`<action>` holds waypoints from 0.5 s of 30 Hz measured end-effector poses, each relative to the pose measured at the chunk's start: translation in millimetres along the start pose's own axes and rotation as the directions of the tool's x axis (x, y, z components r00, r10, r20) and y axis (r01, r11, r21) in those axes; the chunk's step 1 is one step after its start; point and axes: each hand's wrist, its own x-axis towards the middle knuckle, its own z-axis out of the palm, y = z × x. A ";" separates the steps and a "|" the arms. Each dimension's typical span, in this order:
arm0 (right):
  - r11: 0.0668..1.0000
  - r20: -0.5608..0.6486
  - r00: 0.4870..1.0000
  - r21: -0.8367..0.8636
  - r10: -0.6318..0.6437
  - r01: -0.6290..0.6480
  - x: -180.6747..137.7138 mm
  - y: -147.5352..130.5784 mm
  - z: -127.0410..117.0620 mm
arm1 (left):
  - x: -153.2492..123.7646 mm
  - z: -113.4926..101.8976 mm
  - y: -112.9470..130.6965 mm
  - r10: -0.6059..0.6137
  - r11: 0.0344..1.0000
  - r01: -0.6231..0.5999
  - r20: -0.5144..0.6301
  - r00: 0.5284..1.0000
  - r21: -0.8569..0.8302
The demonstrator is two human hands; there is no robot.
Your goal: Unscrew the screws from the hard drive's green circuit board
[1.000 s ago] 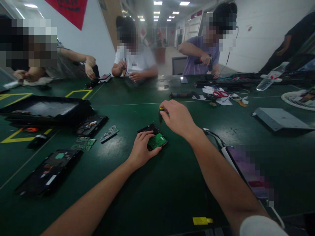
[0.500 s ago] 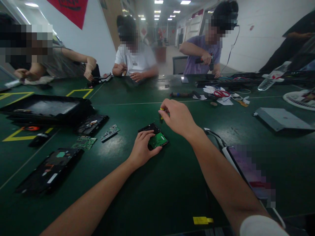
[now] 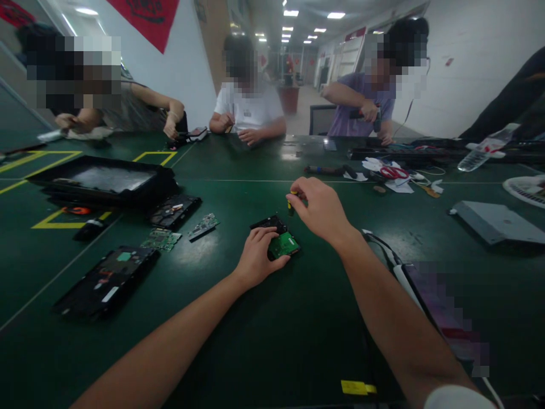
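A hard drive (image 3: 284, 244) with a green circuit board lies on the green table in front of me. My left hand (image 3: 259, 254) is closed over its near left side, thumb at the near edge and fingers across the top. Part of the drive is hidden under that hand. Above the table, just right of the drive, my right hand (image 3: 317, 207) pinches a small yellow and black screwdriver (image 3: 291, 205) held upright. The screwdriver's tip is too small to make out, and it appears to be off the drive.
Left lie a black casing (image 3: 110, 278), loose circuit boards (image 3: 162, 238) and a large black tray-like housing (image 3: 106, 182). To the right are a phone (image 3: 438, 307) with a cable and a grey metal box (image 3: 502, 221). Several people sit across the table; one holds a power drill (image 3: 378, 118).
The view has swung slightly left, so everything appears further right. Both hands keep about the same places relative to the hard drive, with the screwdriver still in my right hand.
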 end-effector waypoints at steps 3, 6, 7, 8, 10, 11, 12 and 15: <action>1.000 -0.022 1.000 0.024 0.016 -0.016 0.3 1.6 6.8 | 0.2 -2.1 0.3 -0.001 1.000 0.001 0.000 1.000 -0.004; 0.992 -0.034 0.998 0.113 0.061 -0.057 -2.2 4.1 15.0 | -0.1 -2.8 -1.3 -0.006 1.000 0.006 0.005 1.000 -0.003; 0.989 -0.037 0.997 0.135 0.065 -0.060 -4.0 4.8 17.6 | -0.3 -2.7 -2.1 -0.007 1.000 0.007 0.007 1.000 -0.005; 0.987 -0.037 0.997 0.153 0.064 -0.057 -6.3 5.5 20.1 | -0.4 -2.6 -2.7 -0.007 1.000 0.007 0.008 1.000 -0.009; 0.982 -0.039 0.998 0.184 0.051 -0.043 -12.6 7.1 24.6 | -0.7 -2.6 -3.6 -0.006 1.000 0.006 0.012 1.000 -0.020; 0.980 -0.057 0.997 0.193 0.050 -0.038 -16.5 7.9 26.4 | -0.8 -2.7 -3.7 -0.004 1.000 0.005 0.012 1.000 -0.026; 0.979 -0.080 0.996 0.201 0.049 -0.032 -20.8 8.7 27.9 | -0.8 -3.0 -3.4 -0.003 1.000 0.004 0.012 1.000 -0.031; 0.974 -0.143 0.989 0.225 0.044 -0.011 -35.6 10.3 30.9 | -0.9 -4.7 -1.9 -0.010 0.999 0.010 0.017 1.000 -0.035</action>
